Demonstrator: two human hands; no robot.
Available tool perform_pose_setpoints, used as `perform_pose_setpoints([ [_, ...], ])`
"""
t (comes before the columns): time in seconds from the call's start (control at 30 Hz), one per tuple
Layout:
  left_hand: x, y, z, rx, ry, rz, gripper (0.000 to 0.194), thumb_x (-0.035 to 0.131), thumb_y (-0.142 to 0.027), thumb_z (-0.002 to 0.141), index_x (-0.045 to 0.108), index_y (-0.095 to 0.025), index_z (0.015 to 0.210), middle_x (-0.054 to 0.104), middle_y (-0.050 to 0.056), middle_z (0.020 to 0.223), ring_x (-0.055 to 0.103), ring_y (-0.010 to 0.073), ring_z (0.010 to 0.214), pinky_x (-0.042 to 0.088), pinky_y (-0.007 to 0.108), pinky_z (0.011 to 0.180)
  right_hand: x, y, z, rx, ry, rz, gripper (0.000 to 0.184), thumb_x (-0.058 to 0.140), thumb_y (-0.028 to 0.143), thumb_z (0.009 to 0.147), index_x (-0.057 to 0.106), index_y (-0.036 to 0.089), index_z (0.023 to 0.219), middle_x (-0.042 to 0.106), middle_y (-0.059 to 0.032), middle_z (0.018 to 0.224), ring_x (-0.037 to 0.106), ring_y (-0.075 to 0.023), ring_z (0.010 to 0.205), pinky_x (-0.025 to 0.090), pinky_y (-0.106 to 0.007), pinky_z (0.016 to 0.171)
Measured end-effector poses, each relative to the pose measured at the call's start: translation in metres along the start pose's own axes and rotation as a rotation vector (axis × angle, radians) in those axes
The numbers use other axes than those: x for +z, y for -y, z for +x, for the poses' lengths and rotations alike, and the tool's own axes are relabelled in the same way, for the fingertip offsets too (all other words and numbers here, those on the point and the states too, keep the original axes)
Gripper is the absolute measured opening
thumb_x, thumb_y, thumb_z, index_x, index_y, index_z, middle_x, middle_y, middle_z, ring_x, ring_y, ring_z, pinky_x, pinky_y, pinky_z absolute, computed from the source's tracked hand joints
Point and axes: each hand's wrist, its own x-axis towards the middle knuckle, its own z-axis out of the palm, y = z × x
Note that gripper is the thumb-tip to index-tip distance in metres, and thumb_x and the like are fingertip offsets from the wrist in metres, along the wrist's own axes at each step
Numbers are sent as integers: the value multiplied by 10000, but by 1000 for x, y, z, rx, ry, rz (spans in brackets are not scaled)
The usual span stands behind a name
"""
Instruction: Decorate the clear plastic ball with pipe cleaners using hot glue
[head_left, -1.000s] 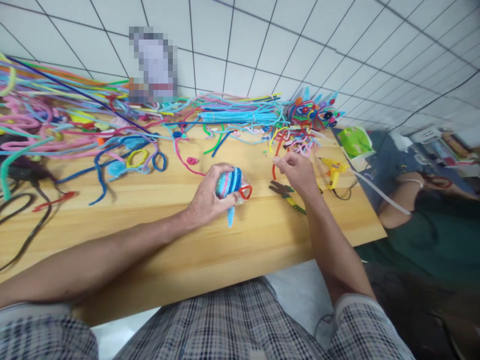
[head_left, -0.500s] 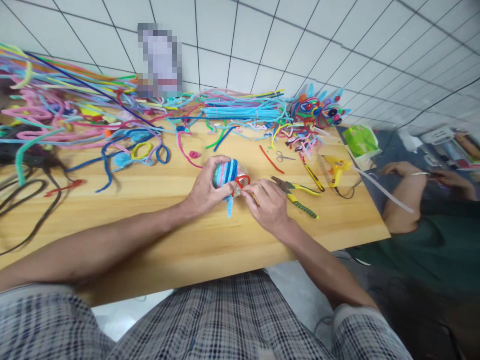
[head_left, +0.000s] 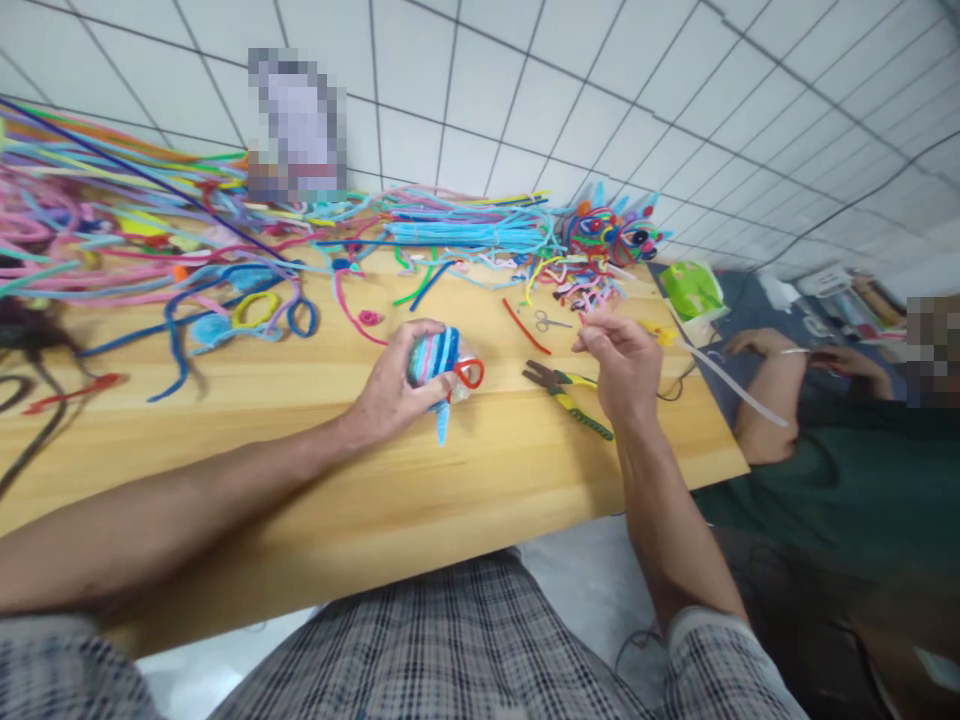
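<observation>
My left hand point(head_left: 386, 385) is wrapped round a small striped pipe-cleaner figure point(head_left: 437, 362) in blue, pink and teal. A red loop point(head_left: 470, 373) stands out on its right side, beside some clear, shiny material, and a light blue spike points down from it. My right hand point(head_left: 622, 365) is raised over the right part of the table, beyond the pliers point(head_left: 574, 408). Its thumb and fingers are pinched together near the pile of short pipe-cleaner scraps point(head_left: 589, 285); what sits between them is too small to make out.
Small scissors point(head_left: 551, 321) and a red pipe-cleaner piece point(head_left: 525, 328) lie ahead. A yellow glue gun point(head_left: 663, 336) is partly behind my right hand. Bundled blue pipe cleaners point(head_left: 472, 233) and finished colourful figures point(head_left: 611, 235) line the wall. Another person's arm point(head_left: 765, 400) is at right.
My right hand has left the striped figure and moved right and away from me, toward the scraps. My left hand keeps its hold. The view has shifted slightly.
</observation>
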Motion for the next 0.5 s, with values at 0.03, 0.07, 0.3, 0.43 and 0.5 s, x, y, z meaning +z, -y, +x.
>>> perform_pose_setpoints([
  [0.03, 0, 1, 0, -6, 2, 5, 568, 764, -468, 887, 569, -245, 1371, 686, 98, 1328, 700, 253, 1075, 612, 387, 866, 0, -2, 5, 23, 9, 4, 315, 909, 492, 799, 754, 248, 922, 716, 44, 736, 695, -148, 655, 606, -329, 706],
  [0.07, -1, 1, -1, -9, 8, 10, 574, 768, -476, 890, 568, -246, 1376, 684, 97, 1340, 699, 257, 1092, 616, 394, 890, 1, -4, 10, 47, 20, 12, 340, 912, 531, 792, 756, 244, 886, 719, 38, 730, 689, -144, 644, 606, -325, 694],
  [0.3, -1, 3, -2, 20, 12, -1, 561, 786, -475, 917, 561, -260, 1384, 672, 125, 1407, 697, 298, 1237, 630, 466, 1005, 24, -25, 39, 225, 96, 128, 615, 895, 773, 726, 594, 237, 720, 543, 80, 579, 526, -83, 476, 497, -236, 497],
  [0.43, -1, 3, -3, 39, 26, 3, 537, 776, -478, 943, 560, -276, 1391, 668, 127, 1433, 709, 294, 1237, 648, 460, 993, 28, -41, 43, 325, 86, 219, 646, 883, 771, 739, 501, 254, 680, 435, 104, 528, 414, -72, 450, 362, -209, 421],
  [0.5, -2, 3, -3, 44, 34, 9, 542, 778, -486, 950, 560, -288, 1405, 665, 125, 1438, 720, 289, 1205, 663, 447, 948, 28, -48, 42, 357, 110, 265, 642, 927, 729, 707, 494, 254, 697, 471, 102, 565, 428, -71, 479, 380, -201, 441],
])
